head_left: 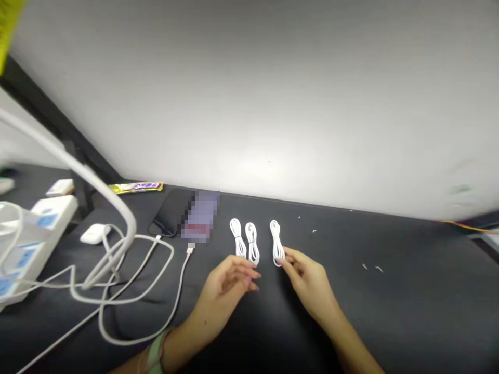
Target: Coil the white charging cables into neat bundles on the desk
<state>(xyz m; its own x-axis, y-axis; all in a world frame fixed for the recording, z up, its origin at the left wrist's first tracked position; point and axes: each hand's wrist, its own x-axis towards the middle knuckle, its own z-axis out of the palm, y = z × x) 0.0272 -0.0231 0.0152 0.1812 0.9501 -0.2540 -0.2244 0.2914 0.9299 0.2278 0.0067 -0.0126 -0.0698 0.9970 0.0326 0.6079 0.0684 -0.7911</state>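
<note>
Three bundles of coiled white cable lie on the black table. The right bundle (276, 241) stands apart from the others, its near end pinched between the thumb and fingers of my right hand (307, 275). My left hand (226, 288) is just in front of the left bundle (237, 238) and the middle bundle (252, 244). Its fingers are loosely bent and a little apart, with nothing visible between them. The left hand covers the near end of the left bundle; I cannot tell whether it touches either one. A pale green band (156, 353) is around my left wrist.
Left of my hands, two phones (171, 210) lie side by side, plugged into loose white cables (134, 298). A white power strip (58, 221), a white charger (92, 234) and a yellow snack wrapper (136, 187) are further left. Small white scraps (379, 269) lie at right. A pale wall (273, 104) rises behind.
</note>
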